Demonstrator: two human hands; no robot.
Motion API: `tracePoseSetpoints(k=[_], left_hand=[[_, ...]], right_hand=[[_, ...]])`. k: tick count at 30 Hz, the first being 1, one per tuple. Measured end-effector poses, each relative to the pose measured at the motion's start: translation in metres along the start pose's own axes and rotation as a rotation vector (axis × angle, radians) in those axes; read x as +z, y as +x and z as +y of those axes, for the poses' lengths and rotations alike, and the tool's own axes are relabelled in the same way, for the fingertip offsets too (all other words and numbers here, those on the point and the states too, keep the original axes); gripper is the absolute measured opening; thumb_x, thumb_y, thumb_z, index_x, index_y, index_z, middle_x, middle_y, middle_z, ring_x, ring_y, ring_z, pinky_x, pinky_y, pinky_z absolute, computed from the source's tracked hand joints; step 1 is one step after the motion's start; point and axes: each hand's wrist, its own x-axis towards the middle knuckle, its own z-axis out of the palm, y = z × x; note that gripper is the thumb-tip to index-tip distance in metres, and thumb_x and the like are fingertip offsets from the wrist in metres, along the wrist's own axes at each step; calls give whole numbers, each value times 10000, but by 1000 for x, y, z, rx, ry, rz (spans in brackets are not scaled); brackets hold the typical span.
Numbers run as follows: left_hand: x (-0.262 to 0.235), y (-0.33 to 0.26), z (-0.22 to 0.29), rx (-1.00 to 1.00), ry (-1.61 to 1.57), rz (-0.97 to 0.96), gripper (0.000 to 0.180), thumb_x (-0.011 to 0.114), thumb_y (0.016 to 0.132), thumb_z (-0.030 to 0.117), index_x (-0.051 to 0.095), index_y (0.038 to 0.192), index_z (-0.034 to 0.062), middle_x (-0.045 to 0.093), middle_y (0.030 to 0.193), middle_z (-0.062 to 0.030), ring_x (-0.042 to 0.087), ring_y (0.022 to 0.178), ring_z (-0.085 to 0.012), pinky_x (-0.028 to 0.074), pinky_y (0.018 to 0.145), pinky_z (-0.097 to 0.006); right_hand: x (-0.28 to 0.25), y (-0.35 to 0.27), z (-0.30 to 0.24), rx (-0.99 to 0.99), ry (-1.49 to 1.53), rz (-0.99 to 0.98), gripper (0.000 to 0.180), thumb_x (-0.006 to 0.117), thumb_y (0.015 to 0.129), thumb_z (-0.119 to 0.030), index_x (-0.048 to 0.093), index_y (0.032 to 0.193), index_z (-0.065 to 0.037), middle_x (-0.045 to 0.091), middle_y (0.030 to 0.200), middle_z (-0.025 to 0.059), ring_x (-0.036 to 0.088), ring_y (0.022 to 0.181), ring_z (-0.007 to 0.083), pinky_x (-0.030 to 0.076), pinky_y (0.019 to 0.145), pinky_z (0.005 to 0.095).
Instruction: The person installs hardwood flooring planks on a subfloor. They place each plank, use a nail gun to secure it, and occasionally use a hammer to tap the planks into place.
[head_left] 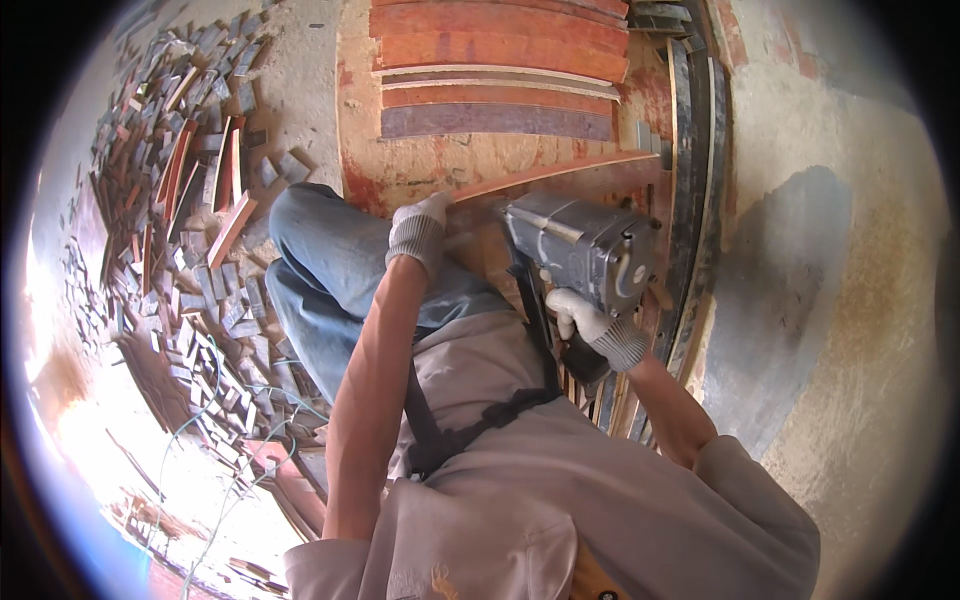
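My left hand (422, 215), in a white knit glove with a grey cuff, is closed around the left end of a narrow, curved reddish board (560, 177). The board reaches right toward dark lengths of timber. My right hand (590, 322), gloved the same way, grips a bulky dark grey power tool (575, 240) with a boxy, scuffed body and a black lower end. The tool lies over the near side of the board and hides part of it. Its exact kind is hard to make out. The fingers of my right hand are partly hidden beneath it.
Ahead lies a row of curved red-brown boards (500, 50). Long dark strips (712, 190) run along the right, beside a stained wall (840, 260). Many small offcuts (215, 285) litter the floor at left, with thin green lines (200, 415) among them. My bent knees (325, 240) are near the board.
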Motion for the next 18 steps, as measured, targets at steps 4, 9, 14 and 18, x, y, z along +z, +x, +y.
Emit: tracePoseSetpoints(k=[4,9,14,18], left_hand=[[1,-6,12,-100,-104,-22,330,744,869,7,673,1191,18,734,1051,-121,735,932,-210,646,830,-346],[8,-17,36,-269,-425,92,230,655,986,189,702,1115,4,690,968,-114,709,883,-208,665,722,-380],[11,-18,42,-267,-427,129,294,651,970,212,701,1116,-38,701,991,-143,727,832,-241,659,655,-371],[9,-15,37,-267,-456,148,331,674,947,216,697,1133,-57,715,1004,-152,739,812,-249,655,627,-367]], right_hand=[[-22,-14,2,-27,139,51,310,636,979,-260,673,748,-57,610,572,12,580,540,121,484,593,315],[-47,-10,7,-29,-20,199,337,617,977,-269,677,707,-77,609,551,-6,547,505,112,483,622,297],[-50,-3,2,-27,-38,193,395,620,965,-296,647,627,-93,606,548,-5,558,522,105,484,641,287],[-50,-5,-3,-67,-21,206,309,612,968,-286,686,747,-84,622,587,7,576,548,107,483,649,282]])
